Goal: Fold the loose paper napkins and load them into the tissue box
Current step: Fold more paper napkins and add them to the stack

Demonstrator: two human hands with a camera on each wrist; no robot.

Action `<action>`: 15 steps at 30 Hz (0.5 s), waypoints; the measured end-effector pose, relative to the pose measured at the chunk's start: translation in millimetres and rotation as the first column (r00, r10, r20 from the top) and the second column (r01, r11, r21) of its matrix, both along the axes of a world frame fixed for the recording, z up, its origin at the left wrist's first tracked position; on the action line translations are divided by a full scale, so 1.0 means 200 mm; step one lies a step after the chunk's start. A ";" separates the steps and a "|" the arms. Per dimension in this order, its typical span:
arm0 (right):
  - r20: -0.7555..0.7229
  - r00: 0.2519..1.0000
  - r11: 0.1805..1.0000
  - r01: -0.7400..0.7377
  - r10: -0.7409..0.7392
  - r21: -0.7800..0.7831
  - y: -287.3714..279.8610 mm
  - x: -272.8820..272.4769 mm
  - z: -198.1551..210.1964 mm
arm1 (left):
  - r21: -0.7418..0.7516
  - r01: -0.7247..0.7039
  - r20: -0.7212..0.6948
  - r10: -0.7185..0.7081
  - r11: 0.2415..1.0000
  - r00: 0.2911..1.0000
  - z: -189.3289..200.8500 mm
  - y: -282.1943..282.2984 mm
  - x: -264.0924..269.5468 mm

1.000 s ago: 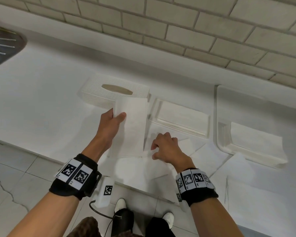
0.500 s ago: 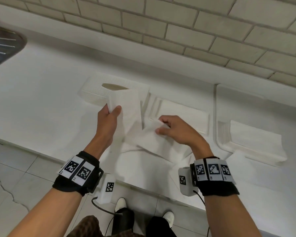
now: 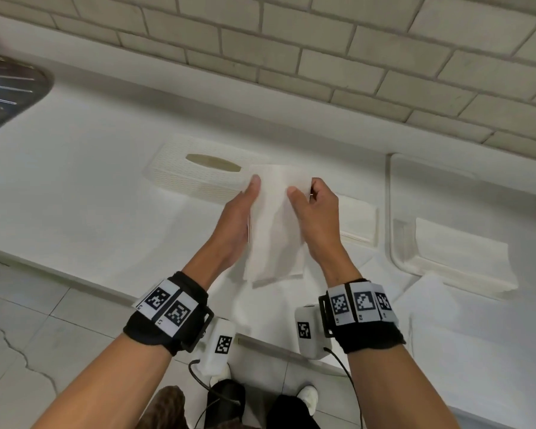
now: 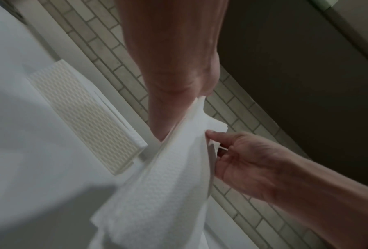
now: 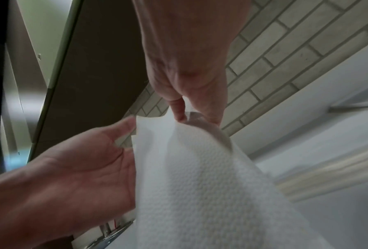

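Both hands hold one folded napkin (image 3: 276, 224) above the bench (image 3: 90, 196), at the head view's centre. Left hand (image 3: 235, 218): thumb on the napkin's front at its upper left edge, fingers hidden behind the paper. Right hand (image 3: 317, 212): thumb and fingers pinching the upper right corner.

Left wrist view: right hand (image 4: 249, 161) at 4 o'clock, its thumb tip on the napkin (image 4: 168, 185), whose layered edges fan apart at the top; embossed texture plain. Textured tissue box cover (image 4: 89, 114) at 9 o'clock, seen from the side.

Right wrist view: left hand (image 5: 76, 168) at 8 o'clock, palm showing, fingers extended along the paper's edge; right thumb and forefinger pinch the napkin (image 5: 200, 176) at its top, with the sheet bowed.

Head view only: cover's oval slot, cover (image 3: 198, 178) at 11 o'clock of the hands; tray of stacked napkins (image 3: 358, 221) at 3 o'clock; second napkin stack (image 3: 458, 258) further right; loose sheets (image 3: 430, 298) on the bench at 4 o'clock; brick-tiled wall (image 3: 291, 41) at 12 o'clock.
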State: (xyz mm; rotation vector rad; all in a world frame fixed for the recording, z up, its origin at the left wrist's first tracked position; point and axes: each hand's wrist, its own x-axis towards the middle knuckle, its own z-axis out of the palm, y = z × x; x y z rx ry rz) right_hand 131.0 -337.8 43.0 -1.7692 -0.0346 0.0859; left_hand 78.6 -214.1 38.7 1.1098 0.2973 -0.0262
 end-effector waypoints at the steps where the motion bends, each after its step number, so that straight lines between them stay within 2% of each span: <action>1: 0.005 1.000 1.000 -0.001 0.001 0.000 0.00 0.00 -0.01 | 0.067 -0.001 0.009 0.001 0.998 1.000 0.00 0.00 0.00; 4: -0.036 0.995 0.993 -0.096 0.098 0.062 -0.05 -0.01 -0.02 | 0.260 -0.079 0.009 0.079 0.962 0.997 -0.04 0.00 0.00; 8: -0.189 0.942 0.954 -0.250 0.279 0.164 -0.12 -0.02 -0.04 | 0.234 -0.078 0.046 0.069 0.969 0.997 -0.03 0.02 0.01; 15: -0.105 0.972 0.969 -0.196 0.213 0.148 -0.10 -0.07 -0.09 | 0.308 -0.022 -0.026 0.031 0.951 0.999 -0.10 0.06 0.00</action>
